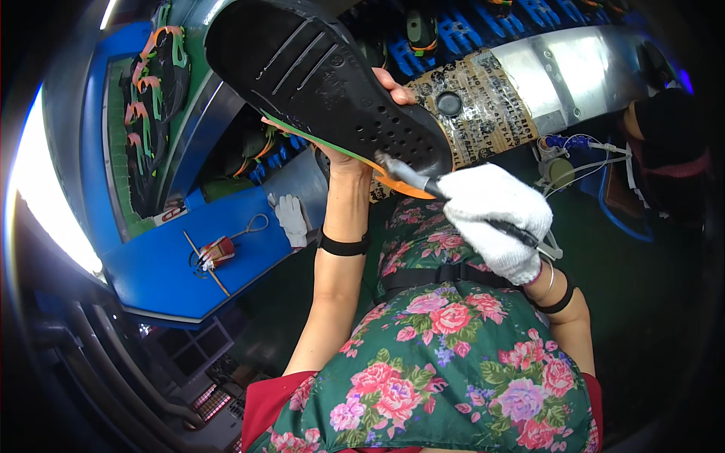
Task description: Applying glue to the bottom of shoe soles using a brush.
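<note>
L hand [397, 91] w/ shoe [321, 83], R [500, 217] w/ tool [411, 178]

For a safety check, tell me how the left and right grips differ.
The left grip is bare; the right grip wears a white glove. The left grip holds a black shoe sole, mostly hidden behind it; the right grip holds a slim tool in plain view. Shared: a black band rings each forearm.
</note>
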`<state>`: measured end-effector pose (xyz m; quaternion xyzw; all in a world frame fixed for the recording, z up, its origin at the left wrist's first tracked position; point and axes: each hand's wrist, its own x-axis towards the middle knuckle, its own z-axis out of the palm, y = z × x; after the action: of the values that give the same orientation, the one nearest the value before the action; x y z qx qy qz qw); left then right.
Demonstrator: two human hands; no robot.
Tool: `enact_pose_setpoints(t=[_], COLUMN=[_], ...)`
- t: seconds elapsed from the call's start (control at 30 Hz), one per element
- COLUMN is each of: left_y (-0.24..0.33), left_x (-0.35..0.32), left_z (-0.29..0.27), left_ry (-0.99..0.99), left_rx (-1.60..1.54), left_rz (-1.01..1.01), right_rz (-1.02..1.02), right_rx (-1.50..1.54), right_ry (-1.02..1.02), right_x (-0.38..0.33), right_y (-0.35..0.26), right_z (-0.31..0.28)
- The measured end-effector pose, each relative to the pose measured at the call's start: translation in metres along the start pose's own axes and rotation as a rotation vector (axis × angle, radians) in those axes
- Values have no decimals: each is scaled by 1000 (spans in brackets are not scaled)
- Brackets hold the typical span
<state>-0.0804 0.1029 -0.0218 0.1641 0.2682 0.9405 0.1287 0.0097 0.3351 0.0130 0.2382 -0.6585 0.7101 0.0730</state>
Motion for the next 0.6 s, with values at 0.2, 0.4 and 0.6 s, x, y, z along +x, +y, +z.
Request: enact_pose_setpoints(t=[0.2,0.4,0.6], left_y=[3,7,6], left_x=[3,1,6], left_z=[0,-2,0], left_ry=[-28,-53,-19], left_rx=[64,153,9], left_rz=[9,-133,-234], right_rz=[-68,17,-260], right_rx=[-197,147,-214], right_ry=[-16,-139,-308], right_x=[-4,-1,-12], right_y=[-3,10,15], right_z=[-1,-13,-4])
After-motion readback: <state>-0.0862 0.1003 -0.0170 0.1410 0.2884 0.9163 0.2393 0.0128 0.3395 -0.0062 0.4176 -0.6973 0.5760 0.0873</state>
